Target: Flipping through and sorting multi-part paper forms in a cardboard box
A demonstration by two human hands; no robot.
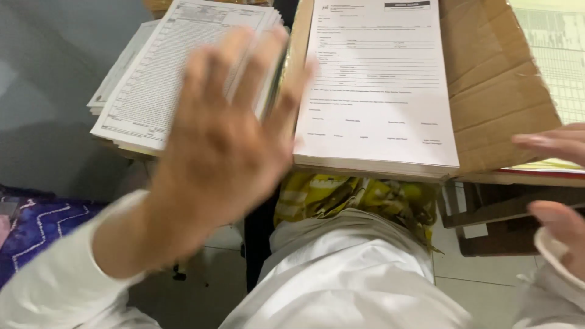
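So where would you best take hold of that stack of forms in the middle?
Probably by its near edge. The middle stack of forms overhangs the cardboard there, so fingers can slip under and a thumb press on top. Come from the front, or the bottom right corner, which is free; the left hand hovers blurred by its left side.

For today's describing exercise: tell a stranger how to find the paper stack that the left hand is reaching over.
Start at the brown cardboard sheet on the right. Left of it lies a stack of text forms; left again is the gridded stack, partly behind the blurred left hand. Only its top sheet is a dense table of fine rows.
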